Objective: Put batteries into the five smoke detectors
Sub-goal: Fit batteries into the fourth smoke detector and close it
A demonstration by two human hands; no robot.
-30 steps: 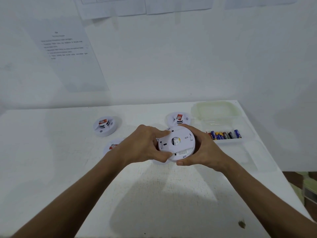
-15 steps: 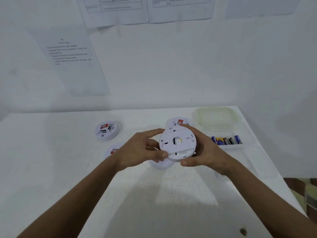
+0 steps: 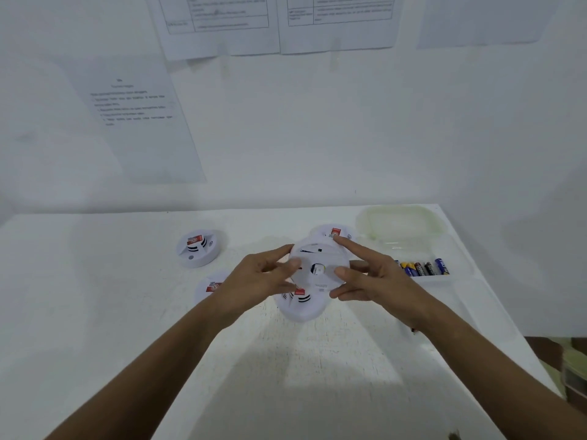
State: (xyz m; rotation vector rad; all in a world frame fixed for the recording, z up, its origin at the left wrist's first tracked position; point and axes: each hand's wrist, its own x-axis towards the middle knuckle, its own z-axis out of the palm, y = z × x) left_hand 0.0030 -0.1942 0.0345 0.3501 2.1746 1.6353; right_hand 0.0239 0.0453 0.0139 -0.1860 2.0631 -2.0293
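Note:
I hold a round white smoke detector point(image 3: 317, 265) above the table with its back side facing me. My left hand point(image 3: 260, 277) pinches its left edge, thumb on the back face. My right hand point(image 3: 378, 281) grips its right edge with thumb on the face and index finger stretched along the top rim. Three more detectors lie face up: at back left point(image 3: 198, 249), partly hidden under my left wrist point(image 3: 209, 285), and just under my hands point(image 3: 301, 308). Another one point(image 3: 333, 233) sits behind the held one. Several AA batteries point(image 3: 422, 268) lie in a row in a clear tray point(image 3: 457, 249) on the right.
The white table point(image 3: 95, 312) stands against a white wall with taped paper sheets point(image 3: 136, 122). A translucent lid point(image 3: 400, 220) rests at the back right corner. The table's right edge drops off beside the tray. A dark speck point(image 3: 454, 436) marks the near right corner.
My fingers have spread out from a tight wrap to a looser fingertip hold on the detector. The detector sits a little higher and flatter toward me.

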